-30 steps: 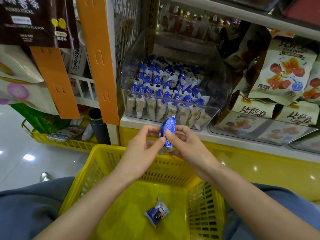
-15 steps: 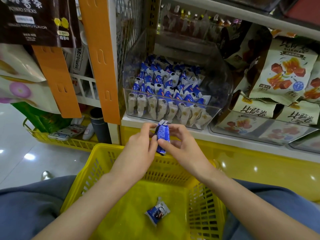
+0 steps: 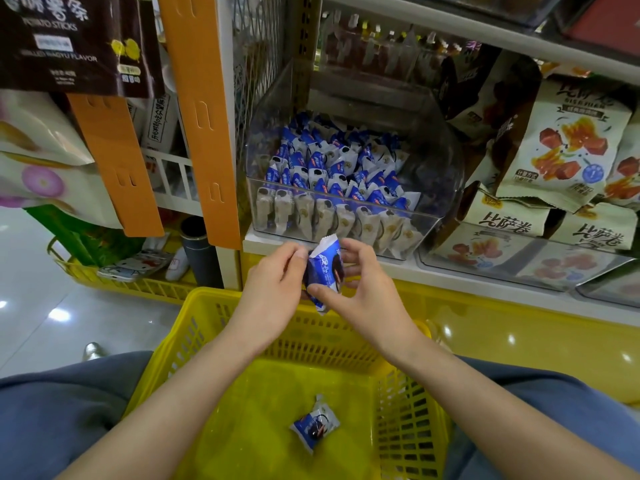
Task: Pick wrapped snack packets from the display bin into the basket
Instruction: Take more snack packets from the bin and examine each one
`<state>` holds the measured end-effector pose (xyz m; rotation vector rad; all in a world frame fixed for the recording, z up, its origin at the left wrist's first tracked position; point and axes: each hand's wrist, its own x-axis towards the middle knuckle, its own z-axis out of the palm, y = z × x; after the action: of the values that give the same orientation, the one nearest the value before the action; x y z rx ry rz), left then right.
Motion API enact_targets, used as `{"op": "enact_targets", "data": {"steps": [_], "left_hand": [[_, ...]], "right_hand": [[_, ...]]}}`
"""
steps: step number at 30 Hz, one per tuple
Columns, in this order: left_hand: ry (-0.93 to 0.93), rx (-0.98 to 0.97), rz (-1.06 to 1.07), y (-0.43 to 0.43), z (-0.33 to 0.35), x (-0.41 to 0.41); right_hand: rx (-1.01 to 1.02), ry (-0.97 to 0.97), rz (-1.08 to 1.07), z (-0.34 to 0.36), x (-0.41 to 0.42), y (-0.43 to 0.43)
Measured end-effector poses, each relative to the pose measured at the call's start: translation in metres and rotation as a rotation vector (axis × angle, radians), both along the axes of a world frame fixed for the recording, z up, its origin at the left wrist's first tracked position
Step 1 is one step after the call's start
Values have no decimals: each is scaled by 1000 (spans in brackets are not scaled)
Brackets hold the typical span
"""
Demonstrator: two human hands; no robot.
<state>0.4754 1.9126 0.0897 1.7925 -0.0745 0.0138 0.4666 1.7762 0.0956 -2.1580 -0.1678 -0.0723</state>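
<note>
Head view, hands: your left hand (image 3: 273, 289) and right hand (image 3: 363, 296) both pinch one packet (image 3: 323, 271) between them.
Head view, why: likely so you can check it over before you drop it.
Head view, place: the packet is over the basket's (image 3: 207, 306) far rim, just below the bin (image 3: 440, 188).
Head view, axis: near upright, one crimped end toward the bin, the other down toward the basket.
Head view, inside: a second packet (image 3: 315, 424) lies mid-floor in the basket.

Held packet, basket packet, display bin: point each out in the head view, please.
Held packet (image 3: 323, 271), head view, middle of its blue face.
Basket packet (image 3: 315, 426), head view, wrapper middle.
Display bin (image 3: 443, 161), head view, clear right wall.
</note>
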Motion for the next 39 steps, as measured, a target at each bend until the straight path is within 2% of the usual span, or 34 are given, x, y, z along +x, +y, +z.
{"op": "enact_targets", "data": {"steps": [3, 6, 9, 13, 15, 19, 22, 25, 28, 29, 31, 34, 39], "left_hand": [[81, -156, -70, -4, 3, -5], [40, -74, -9, -6, 2, -5], [8, -3, 71, -3, 7, 0], [66, -246, 73, -1, 17, 1], [84, -250, 92, 0, 20, 1], [58, -146, 117, 6, 22, 2], [-129, 56, 155, 11, 31, 6], [-326, 245, 117, 19, 47, 20], [-618, 588, 98, 22, 58, 42], [-658, 682, 80, 22, 59, 49], [-623, 805, 38, 21, 53, 62], [-585, 885, -2, 24, 43, 69], [-712, 896, 25, 27, 38, 71]], "right_hand": [[-116, -65, -17, 0, 1, -3], [-166, -109, 24, 1, 0, -3], [-13, 8, 98, 8, 2, 0], [134, 57, 95, 19, 8, -4], [182, 72, 118, 24, 8, -7], [211, 123, 155, 26, 1, -7], [185, 73, 126, 37, 2, -9], [152, -68, 25, 63, 21, -18], [12, -224, -193, 94, 64, -30], [-94, -246, -254, 102, 81, -34], [-331, -215, -336, 113, 116, -39], [-551, -169, -363, 114, 155, -45], [-838, -71, -386, 100, 185, -53]]}}
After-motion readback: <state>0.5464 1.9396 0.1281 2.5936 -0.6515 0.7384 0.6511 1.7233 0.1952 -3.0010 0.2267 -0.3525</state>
